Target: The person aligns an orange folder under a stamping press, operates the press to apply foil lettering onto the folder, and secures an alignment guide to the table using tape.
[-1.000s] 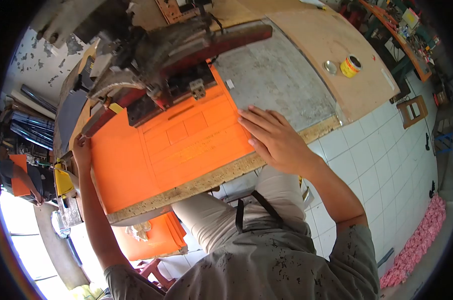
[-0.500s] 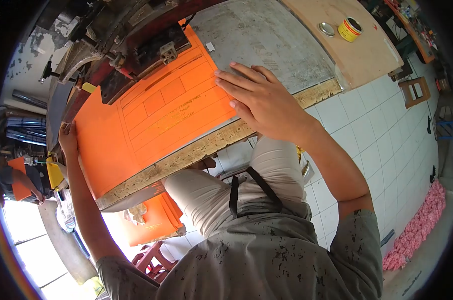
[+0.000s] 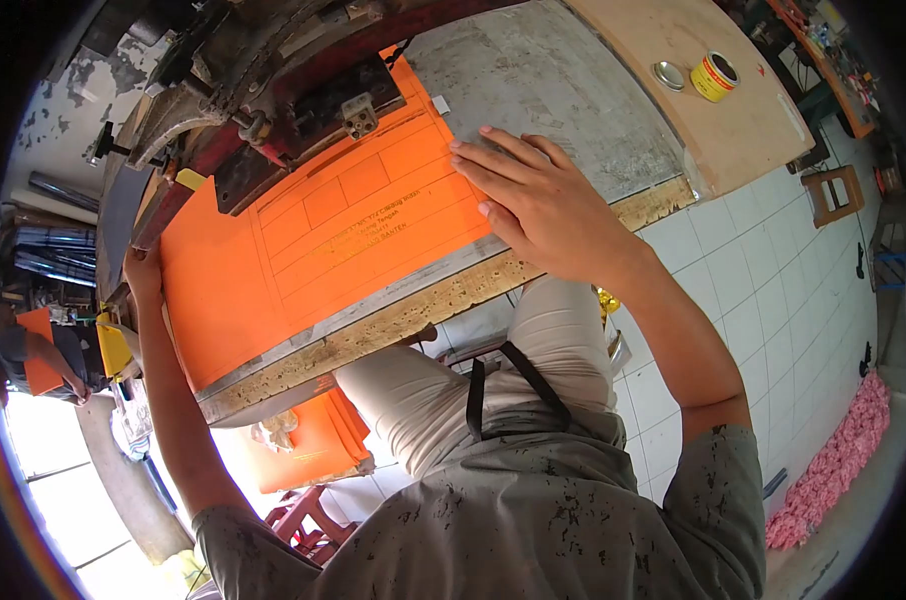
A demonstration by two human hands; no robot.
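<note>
A large orange sheet (image 3: 223,300) with dark ruled lines and small gold lettering lies on the grey metal plate (image 3: 563,90) of the worktable. Over its far part stands a dark press machine (image 3: 303,115). My right hand (image 3: 553,205) rests at the sheet's right edge, its fingers stretched out and touching the sheet. Beside the sheet's left edge is my left hand (image 3: 143,270), near the red arm of the press. Its fingers are partly hidden, and whether they grip anything is unclear. A small white piece (image 3: 441,105) lies by the sheet's far right edge.
A yellow tin (image 3: 714,77) and a round lid (image 3: 668,75) stand on the brown board (image 3: 743,130) at right. Below the table's worn front edge (image 3: 403,330) are orange sheets (image 3: 313,440) and a red stool (image 3: 313,520). Another person's arm (image 3: 61,370) shows at far left.
The orange sheet has shifted a little away from the table's front edge, with more of the metal plate showing there. The camera view has also moved; my right hand remains spread at the sheet's edge.
</note>
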